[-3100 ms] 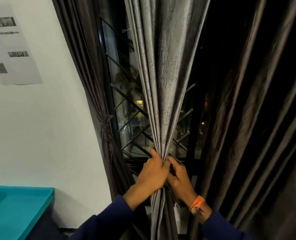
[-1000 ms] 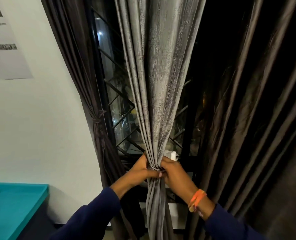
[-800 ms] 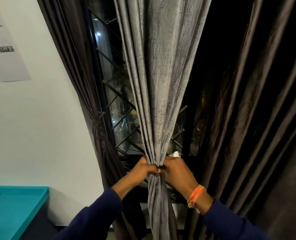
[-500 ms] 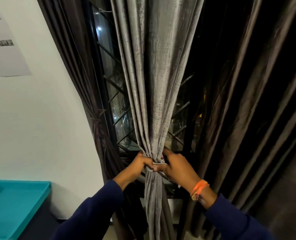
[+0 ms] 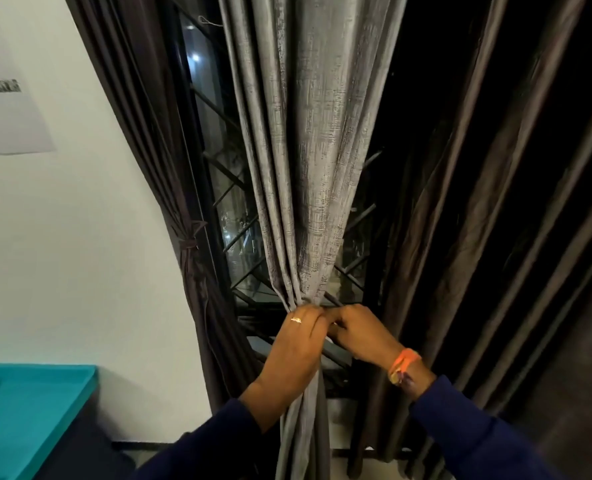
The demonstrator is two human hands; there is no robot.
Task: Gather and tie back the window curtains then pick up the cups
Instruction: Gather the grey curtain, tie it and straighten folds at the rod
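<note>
Hanging in tight pleats down the middle of the window, the grey curtain (image 5: 308, 140) has a coarse, slubbed weave that catches the light, and it narrows to a pinched waist where both hands meet. The left hand (image 5: 296, 344) is wrapped around the bunched cloth from the front, fingers curled shut on it, a ring (image 5: 296, 320) on one finger. The right hand (image 5: 360, 332) comes in from the other side, its fingertips touching the left hand's at the same waist; its fingers are bent close together, but whether they pinch the fabric or a tie is hidden by the left hand. An orange band (image 5: 402, 366) sits on the right wrist, and both arms wear dark blue sleeves.

Below the hands the curtain falls in a loose, narrow column. Behind it runs a black metal grille (image 5: 227, 188) of crossed bars over dark glass with a few points of light. At the left a darker curtain (image 5: 187, 244) is already knotted against the frame. Broad, smooth, dark folds of another drape (image 5: 495, 202) fill the right side. A white wall (image 5: 80, 237) carries a printed sheet (image 5: 7, 98), and a teal tray (image 5: 28, 403) sits low in the left corner. No cups are in view.
</note>
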